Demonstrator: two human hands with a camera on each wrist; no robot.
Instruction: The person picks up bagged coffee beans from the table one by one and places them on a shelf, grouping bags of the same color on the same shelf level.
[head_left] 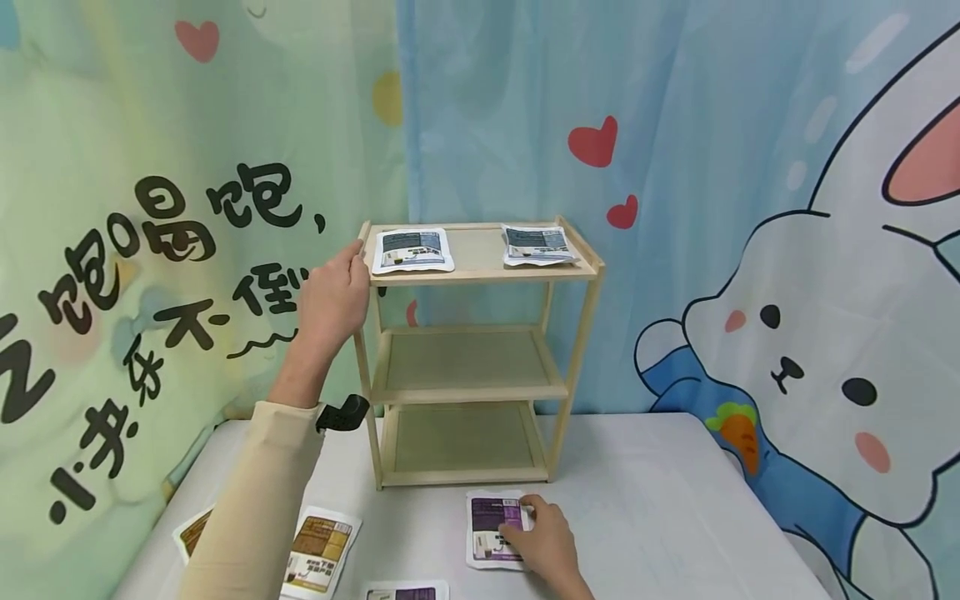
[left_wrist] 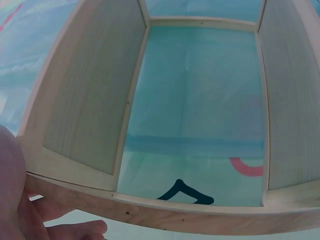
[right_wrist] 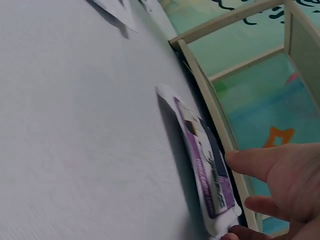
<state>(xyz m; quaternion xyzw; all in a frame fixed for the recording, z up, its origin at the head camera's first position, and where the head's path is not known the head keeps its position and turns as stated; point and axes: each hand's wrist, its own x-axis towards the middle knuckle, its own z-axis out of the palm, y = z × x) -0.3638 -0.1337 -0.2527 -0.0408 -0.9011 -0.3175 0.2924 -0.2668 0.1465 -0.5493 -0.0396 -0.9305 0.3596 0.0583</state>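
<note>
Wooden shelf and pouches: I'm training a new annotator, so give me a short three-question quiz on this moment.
1. True or false: the top tier of the wooden shelf holds two pouches.
2. Which does the right hand touch? A) brown pouch B) purple pouch C) shelf
3. Fill in: the left hand grips the shelf's top ___ corner, seen from the head view.

Key: 1 true. 2 B; it lies flat on the white table before the shelf. 3 left.
</note>
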